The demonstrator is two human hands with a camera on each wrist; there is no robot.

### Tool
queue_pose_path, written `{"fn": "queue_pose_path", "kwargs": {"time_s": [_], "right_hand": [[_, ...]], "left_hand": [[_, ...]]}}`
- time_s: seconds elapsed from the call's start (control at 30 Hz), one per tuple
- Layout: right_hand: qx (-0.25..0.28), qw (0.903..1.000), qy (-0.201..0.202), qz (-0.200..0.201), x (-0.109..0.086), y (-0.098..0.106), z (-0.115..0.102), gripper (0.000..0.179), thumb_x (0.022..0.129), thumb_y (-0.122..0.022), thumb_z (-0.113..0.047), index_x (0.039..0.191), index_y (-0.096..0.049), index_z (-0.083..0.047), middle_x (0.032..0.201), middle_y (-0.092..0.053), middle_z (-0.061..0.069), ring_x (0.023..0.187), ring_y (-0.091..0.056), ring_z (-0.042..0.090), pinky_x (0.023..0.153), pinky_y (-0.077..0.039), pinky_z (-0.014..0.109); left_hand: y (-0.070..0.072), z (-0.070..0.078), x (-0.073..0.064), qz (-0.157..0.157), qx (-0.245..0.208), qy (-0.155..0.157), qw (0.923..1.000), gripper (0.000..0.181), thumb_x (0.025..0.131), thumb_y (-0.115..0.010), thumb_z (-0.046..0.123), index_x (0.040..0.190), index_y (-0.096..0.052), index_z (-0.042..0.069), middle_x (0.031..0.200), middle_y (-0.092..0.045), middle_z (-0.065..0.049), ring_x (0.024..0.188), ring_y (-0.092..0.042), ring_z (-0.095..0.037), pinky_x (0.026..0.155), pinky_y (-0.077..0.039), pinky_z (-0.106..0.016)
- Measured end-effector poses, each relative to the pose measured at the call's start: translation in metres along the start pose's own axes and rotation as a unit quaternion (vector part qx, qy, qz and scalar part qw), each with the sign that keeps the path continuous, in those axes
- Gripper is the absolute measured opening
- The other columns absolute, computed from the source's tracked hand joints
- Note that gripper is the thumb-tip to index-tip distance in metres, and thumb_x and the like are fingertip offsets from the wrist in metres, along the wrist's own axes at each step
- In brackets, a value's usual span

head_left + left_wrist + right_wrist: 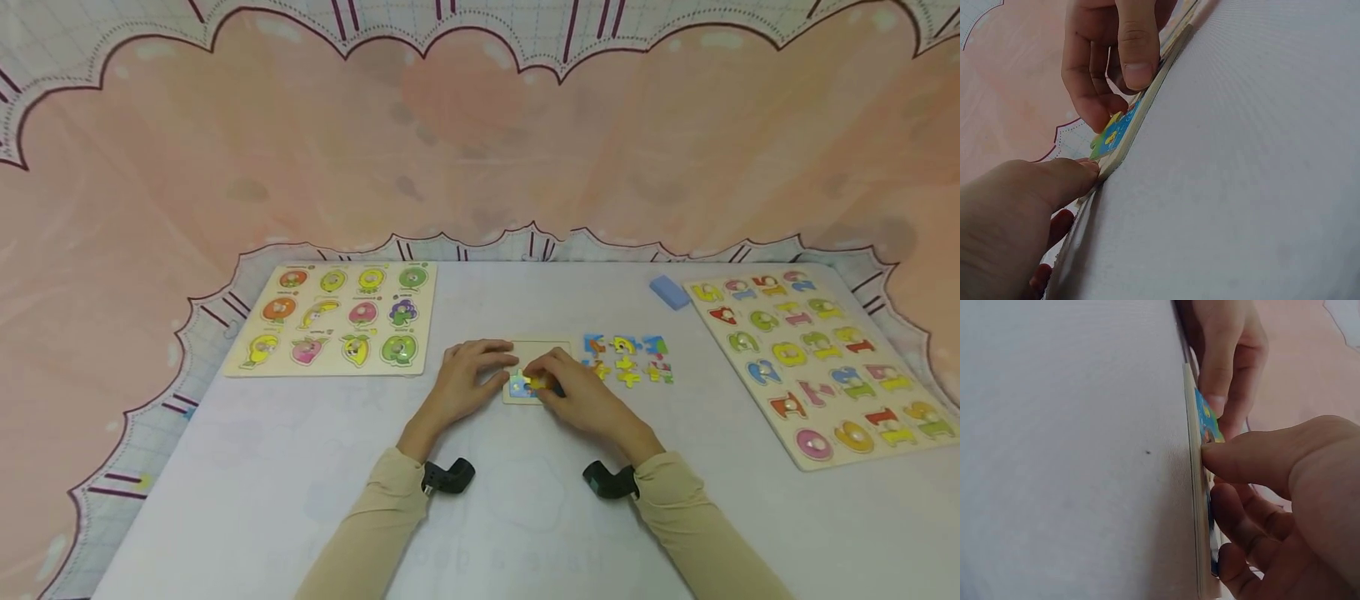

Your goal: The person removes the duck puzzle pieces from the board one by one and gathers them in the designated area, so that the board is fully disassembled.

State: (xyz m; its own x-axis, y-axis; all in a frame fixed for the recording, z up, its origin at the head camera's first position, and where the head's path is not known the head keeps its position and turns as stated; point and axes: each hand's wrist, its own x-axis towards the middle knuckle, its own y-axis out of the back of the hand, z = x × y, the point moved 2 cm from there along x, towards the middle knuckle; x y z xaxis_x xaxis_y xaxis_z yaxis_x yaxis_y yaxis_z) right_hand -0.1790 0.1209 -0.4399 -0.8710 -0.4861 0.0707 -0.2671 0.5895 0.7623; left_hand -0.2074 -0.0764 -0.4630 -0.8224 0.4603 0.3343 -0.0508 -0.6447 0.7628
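In the head view a small wooden puzzle tray (pixel 551 347) lies on the table between both hands. Blue puzzle pieces (pixel 517 388) sit in its near left part. My right hand (pixel 585 396) pinches a yellowish puzzle piece (pixel 531 382) over the tray; the right wrist view has its thumb (pixel 1229 461) pressing down at that colourful picture (pixel 1204 412). At the tray's left edge rests my left hand (pixel 467 382), fingers extended along it. Its thumb (pixel 1075 175) touches the corner in the left wrist view. Fingers partly cover the held piece.
Several loose puzzle pieces (pixel 627 344) lie right of the tray in two rows. A fruit board (pixel 300 370) is at the left, a number board (pixel 757 396) at the right. Close to the number board lies a blue block (pixel 669 292). Cloud-edged cloth (pixel 480 167) hangs behind the table.
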Motion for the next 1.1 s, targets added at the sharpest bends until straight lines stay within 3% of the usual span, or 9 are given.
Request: {"fn": "queue_pose_path", "kwargs": {"time_s": [0.53,1.1], "right_hand": [[0.067,0.9975,-0.020,0.008,0.0031,-0.0007,-0.0046,0.017,0.090,-0.063,-0.016,0.106,-0.058,-0.016,0.094,-0.063,-0.004,0.082,-0.058,0.009,0.074,-0.048,0.027],[0.092,0.9952,-0.031,0.012,0.0017,0.0033,-0.0026,0.012,0.090,-0.064,-0.015,0.099,-0.056,-0.016,0.088,-0.064,-0.003,0.079,-0.059,0.009,0.070,-0.050,0.023]], "left_hand": [[0.0004,0.0006,0.0017,-0.002,-0.004,0.009,0.9999,0.022,0.087,-0.067,0.017,0.109,-0.071,0.019,0.126,-0.062,0.001,0.119,-0.053,-0.022,0.101,-0.031,-0.051],[0.0009,0.0010,0.0001,-0.004,-0.013,0.015,0.9998,0.017,0.087,-0.067,0.018,0.103,-0.072,0.021,0.126,-0.062,0.002,0.120,-0.053,-0.022,0.103,-0.030,-0.051]]}}
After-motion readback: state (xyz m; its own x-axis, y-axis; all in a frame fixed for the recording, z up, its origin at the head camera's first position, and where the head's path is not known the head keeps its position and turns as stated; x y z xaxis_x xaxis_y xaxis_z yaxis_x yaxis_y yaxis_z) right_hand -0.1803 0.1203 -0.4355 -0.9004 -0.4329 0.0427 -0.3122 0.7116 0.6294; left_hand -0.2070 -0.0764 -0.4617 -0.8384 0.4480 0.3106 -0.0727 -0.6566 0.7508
